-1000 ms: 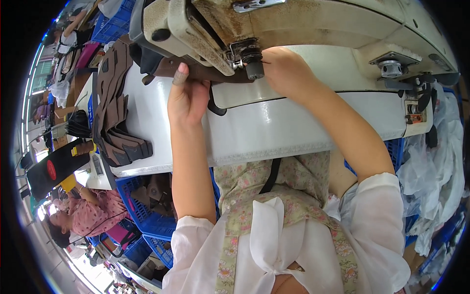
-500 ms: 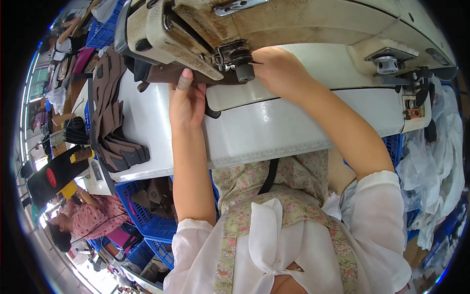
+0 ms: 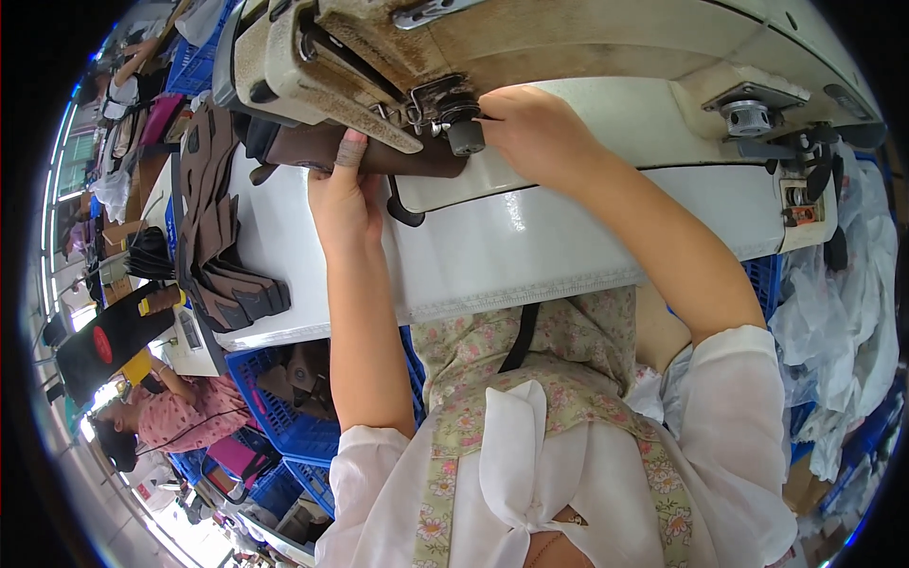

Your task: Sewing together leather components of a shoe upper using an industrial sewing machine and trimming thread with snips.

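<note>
A brown leather-like piece lies under the head of a sewing machine, its near edge curving down. My left hand is closed on the piece's near edge, the taped thumb on top and the other fingers partly beneath. My right hand is just right of the machine's dark round knob, fingers pinched together. A small dark tip shows at those fingers, but the machine hides most of what they hold. The needle area is hidden too.
Similar brown pieces lie in an overlapping stack on the left of the white table. Below stands a blue crate with brown parts. Clear plastic bags hang at the right. A person in pink sits at the lower left.
My left hand has shifted slightly left and the brown piece has moved left and toward me, showing more of its surface. My right hand has moved slightly left.
</note>
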`<state>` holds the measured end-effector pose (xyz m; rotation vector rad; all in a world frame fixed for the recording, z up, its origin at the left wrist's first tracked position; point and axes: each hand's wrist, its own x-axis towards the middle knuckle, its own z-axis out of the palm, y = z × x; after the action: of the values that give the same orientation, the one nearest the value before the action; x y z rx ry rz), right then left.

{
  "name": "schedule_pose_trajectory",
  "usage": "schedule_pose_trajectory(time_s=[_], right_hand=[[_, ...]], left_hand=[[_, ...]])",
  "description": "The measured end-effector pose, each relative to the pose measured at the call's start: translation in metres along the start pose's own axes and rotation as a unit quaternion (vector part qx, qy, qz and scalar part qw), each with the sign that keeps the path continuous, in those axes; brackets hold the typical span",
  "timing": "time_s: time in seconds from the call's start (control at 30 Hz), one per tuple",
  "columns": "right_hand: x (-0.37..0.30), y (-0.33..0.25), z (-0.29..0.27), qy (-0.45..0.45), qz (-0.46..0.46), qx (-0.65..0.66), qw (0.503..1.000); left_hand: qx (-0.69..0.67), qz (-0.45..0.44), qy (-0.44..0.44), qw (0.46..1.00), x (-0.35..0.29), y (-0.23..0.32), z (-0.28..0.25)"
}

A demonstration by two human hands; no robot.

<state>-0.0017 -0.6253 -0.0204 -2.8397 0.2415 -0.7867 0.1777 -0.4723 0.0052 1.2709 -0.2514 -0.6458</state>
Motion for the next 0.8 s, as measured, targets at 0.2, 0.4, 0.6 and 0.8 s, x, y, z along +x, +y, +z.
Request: schedule_pose_trajectory(time_s=[0.2,0.4,0.6,0.8], right_hand=[[0.0,-0.001,0.004,0.016,0.007,0.004,1.0],[-0.001,-0.002,0.006,0.008,0.057,0.034,0.998],[-0.001,-0.003,0.005,0.052,0.025,0.018,0.998],[-0.002,0.002,0.007,0.033,0.001,-0.017,0.999]], left_hand=[[0.009,0.028,-0.012,1.0,0.001,-0.005,-0.003],[0.021,0.055,-0.034,0.998,-0.002,-0.012,-0.001],[0.034,0.067,-0.061,0.995,-0.01,-0.009,0.003],[0.056,0.035,-0.03,0.997,-0.015,-0.008,0.004]])
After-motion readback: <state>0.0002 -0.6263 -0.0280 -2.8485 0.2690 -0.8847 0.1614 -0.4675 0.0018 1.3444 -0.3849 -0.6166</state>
